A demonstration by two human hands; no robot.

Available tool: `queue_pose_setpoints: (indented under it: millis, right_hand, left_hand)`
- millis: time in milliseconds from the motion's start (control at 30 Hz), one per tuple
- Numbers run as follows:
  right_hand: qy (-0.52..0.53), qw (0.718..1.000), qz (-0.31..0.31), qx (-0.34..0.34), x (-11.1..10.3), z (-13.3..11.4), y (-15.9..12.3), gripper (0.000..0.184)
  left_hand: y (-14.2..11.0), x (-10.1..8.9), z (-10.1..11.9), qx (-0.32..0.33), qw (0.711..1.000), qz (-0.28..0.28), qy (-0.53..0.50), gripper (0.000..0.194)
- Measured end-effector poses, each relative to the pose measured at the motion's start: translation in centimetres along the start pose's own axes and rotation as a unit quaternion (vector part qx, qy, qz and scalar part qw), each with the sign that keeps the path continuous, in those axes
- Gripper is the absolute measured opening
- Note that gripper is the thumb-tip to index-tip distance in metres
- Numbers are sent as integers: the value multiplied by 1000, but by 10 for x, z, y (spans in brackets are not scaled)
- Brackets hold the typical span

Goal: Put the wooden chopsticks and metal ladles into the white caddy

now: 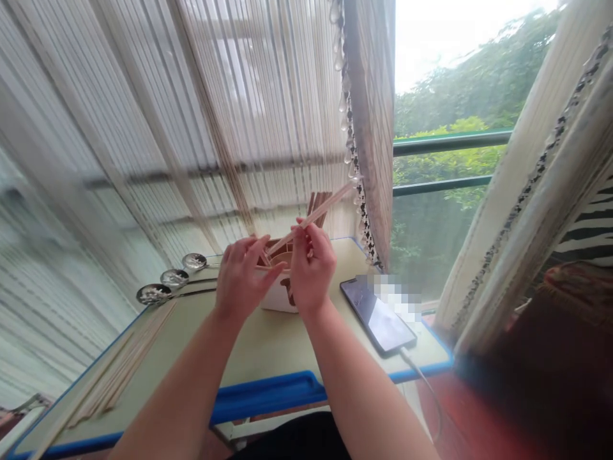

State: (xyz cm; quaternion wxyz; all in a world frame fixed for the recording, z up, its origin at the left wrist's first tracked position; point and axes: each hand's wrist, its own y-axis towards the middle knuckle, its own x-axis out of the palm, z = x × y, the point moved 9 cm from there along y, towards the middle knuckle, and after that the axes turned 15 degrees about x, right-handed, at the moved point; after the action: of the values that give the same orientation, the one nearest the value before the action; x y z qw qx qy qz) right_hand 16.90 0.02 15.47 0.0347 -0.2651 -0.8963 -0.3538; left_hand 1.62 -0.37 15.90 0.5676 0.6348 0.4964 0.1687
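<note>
My right hand (311, 265) is closed around a pair of pale wooden chopsticks (322, 209), which slant up to the right above a white holder box (278, 297). More brown chopsticks (320, 203) stand in the box behind them. My left hand (244, 275) is raised beside the box, fingers partly spread and touching the lower ends of the chopsticks; nothing is gripped in it. Both hands hover over the beige table with a blue rim (268, 396).
Three metal spoons (173, 278) lie in a row at the table's far left. Several loose chopsticks (119, 364) lie along the left edge. A black phone (378, 316) with a cable rests at the right. String curtains and a window stand behind.
</note>
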Motion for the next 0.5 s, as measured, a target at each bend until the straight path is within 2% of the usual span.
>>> queue_pose_setpoints:
  millis: [67,133,200,333,500]
  right_hand:
    - [3,999,23,46,-6,13,6,32]
    - [-12,996,38,82,-9,22,9,38]
    - [-33,994,58,89,-12,25,10,39]
    - [-117,990,73,31,-8,13,8,32]
    - [-218,976,12,-12,14,13,3,20]
  left_hand:
    - [0,0,-14,-50,997,48,-23,48]
    - [-9,1,-32,-130,986,99,-26,48]
    - [-15,10,-42,-173,979,99,-36,41]
    - [-14,28,-39,-138,988,49,-56,26]
    - [-18,24,-36,-142,987,52,-53,25]
